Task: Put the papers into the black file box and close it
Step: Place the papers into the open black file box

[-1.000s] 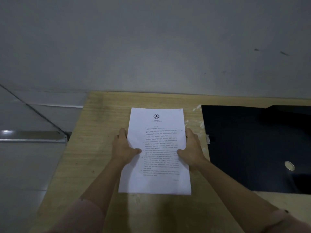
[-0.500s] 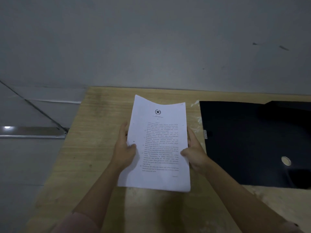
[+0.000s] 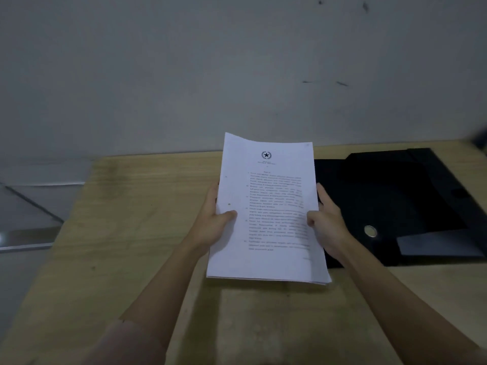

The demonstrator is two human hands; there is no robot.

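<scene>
A stack of white printed papers with a star emblem at its top is held up off the wooden table, tilted toward me. My left hand grips its left edge with the thumb on top. On the opposite edge my right hand holds it the same way. The black file box lies open and flat on the table just right of the papers, with a round metal ring on its surface and a pale sheet at its near right corner.
A grey wall rises right behind the table's far edge. The table's left edge drops to a grey floor with a metal strip. Bare wood lies in front of me and to the left.
The papers lay flat on the table under both hands; both hands have since gripped their sides and lifted the stack up and slightly right, toward the box.
</scene>
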